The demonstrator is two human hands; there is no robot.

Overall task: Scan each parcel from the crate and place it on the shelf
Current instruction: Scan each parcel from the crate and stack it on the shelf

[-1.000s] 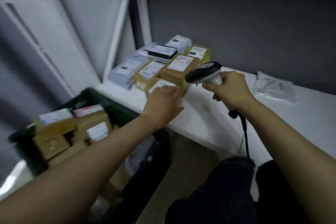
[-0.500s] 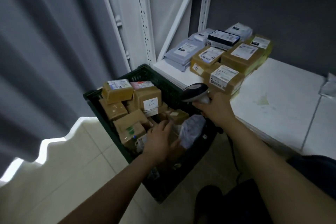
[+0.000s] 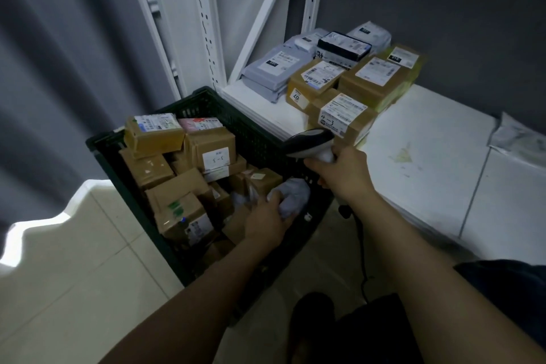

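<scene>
Grey soft parcel [image 3: 291, 196] in crate [image 3: 257, 139] gripped by left hand [image 3: 266, 223], right hand [image 3: 344, 174] clutching scanner [image 3: 310, 143]

A grey curtain [image 3: 59, 83] hangs in folds well to the left of the left hand [image 3: 266, 224]. Pale floor tiles [image 3: 74, 275] lie below the curtain. Beyond the right hand [image 3: 339, 174] stands a dark wall [image 3: 443, 9].
</scene>
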